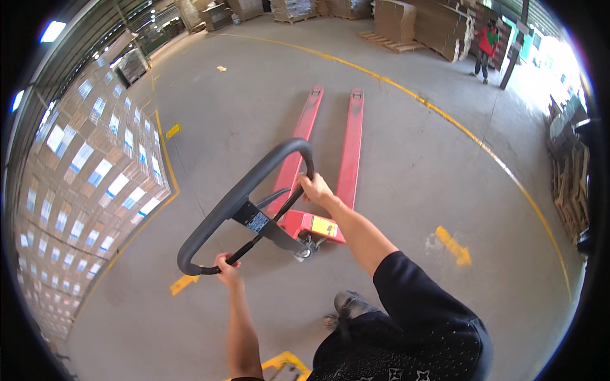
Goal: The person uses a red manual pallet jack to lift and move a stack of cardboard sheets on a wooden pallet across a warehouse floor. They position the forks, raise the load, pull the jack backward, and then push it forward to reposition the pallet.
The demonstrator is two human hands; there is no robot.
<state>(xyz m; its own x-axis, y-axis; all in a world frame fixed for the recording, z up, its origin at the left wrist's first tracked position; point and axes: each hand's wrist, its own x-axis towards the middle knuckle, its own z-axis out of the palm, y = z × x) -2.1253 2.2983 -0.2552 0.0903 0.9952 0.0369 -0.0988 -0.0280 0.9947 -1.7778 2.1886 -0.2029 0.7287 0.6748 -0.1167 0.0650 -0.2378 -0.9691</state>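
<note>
A red pallet jack (350, 152) stands on the grey floor in front of me, its two forks pointing away and bearing no load. Its black loop handle (219, 213) is tilted toward me and turned to the left. My left hand (229, 270) is closed round the lower left end of the handle's near bar. Further up and to the right, my right hand (316, 189) grips the other end of that bar. A dark lever sits inside the loop, close to the right hand. The handle hides part of the left fork.
Stacked cartons (95, 171) line the left side behind a yellow floor line. Wooden pallets (569, 184) are piled at the far right. Large brown stacks (419, 25) stand at the back, near a person in red (488, 41). Yellow arrows (454, 246) mark the floor.
</note>
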